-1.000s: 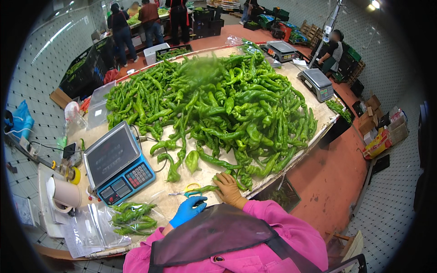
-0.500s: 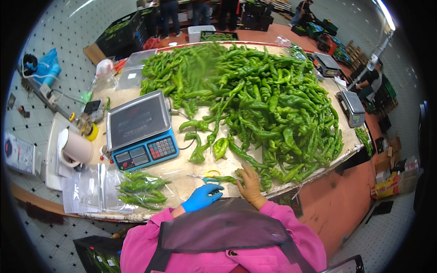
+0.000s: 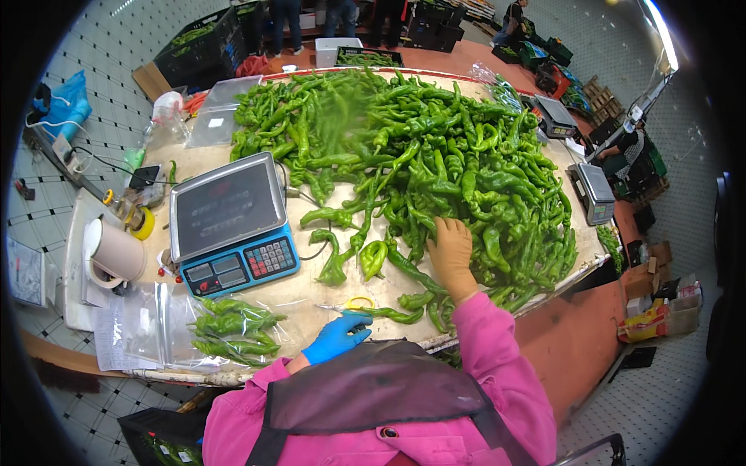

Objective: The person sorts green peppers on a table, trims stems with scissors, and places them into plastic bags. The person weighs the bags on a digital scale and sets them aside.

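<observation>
A big heap of long green peppers [image 3: 497, 179] covers much of the worktop [image 3: 322, 295]. My right hand [image 3: 451, 252], in a tan glove, reaches into the heap's near side with fingers bent down and pressed together; what lies under the fingertips is hidden. My left hand [image 3: 336, 342], in a blue glove, rests near the front edge with loosely curved fingers apart and holds nothing visible. Beside it lie scissors with yellow handles [image 3: 357, 301] and a loose pepper [image 3: 400, 314]. Left of these are a blue scale [image 3: 229, 202] and bagged peppers [image 3: 229, 326].
A mug [image 3: 116, 248] and tape roll [image 3: 141, 224] sit at the left. More scales [image 3: 594, 186] stand along the right, near a metal pole [image 3: 649, 101]. Crates [image 3: 194, 50] and several people [image 3: 284, 23] are beyond the worktop; boxes [image 3: 645, 276] lie right on the floor.
My right hand has moved up and away from my body, from the front edge into the heap, its fingers bending down. My left hand stays near the scissors. The view has tilted down.
</observation>
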A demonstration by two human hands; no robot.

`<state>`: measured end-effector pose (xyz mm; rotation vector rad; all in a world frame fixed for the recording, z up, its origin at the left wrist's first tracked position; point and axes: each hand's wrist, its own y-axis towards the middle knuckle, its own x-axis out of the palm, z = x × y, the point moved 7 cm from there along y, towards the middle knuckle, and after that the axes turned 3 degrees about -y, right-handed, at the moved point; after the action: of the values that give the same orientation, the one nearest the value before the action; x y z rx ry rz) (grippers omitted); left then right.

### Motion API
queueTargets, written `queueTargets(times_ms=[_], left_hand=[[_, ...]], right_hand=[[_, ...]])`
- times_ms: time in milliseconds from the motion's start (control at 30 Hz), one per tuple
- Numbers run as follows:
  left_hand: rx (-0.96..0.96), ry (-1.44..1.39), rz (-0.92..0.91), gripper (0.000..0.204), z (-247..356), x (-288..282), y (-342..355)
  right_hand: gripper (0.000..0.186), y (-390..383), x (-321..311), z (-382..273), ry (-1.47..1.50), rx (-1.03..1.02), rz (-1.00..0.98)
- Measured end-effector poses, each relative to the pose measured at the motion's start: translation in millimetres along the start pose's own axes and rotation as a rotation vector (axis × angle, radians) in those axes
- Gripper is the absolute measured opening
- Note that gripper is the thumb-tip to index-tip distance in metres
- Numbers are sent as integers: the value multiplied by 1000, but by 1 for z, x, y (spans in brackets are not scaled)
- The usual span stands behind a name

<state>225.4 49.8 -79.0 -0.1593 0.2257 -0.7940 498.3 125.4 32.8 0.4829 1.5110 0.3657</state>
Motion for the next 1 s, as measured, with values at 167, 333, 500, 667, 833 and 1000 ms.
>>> queueTargets(times_ms=[167,333,500,667,833,1000], left_hand=[[-14,9,49,32,-4,-8,3],[-34,-10,113,31,0,-7,0],[-34,-46,102,31,12,0,12],[11,-125,-4,28,30,19,28],[-17,-293,-154,37,36,39,32],[-54,-983,-125,61,29,35,36]], right_hand=[[35,15,39,14,-114,-18,-212],[34,1,1,0,113,-71,-50],[38,-10,-65,-5,324,-65,101],[36,-9,-119,4,571,-51,300],[32,-16,-113,3,1126,141,86],[33,-53,-80,-40,1805,310,-172]])
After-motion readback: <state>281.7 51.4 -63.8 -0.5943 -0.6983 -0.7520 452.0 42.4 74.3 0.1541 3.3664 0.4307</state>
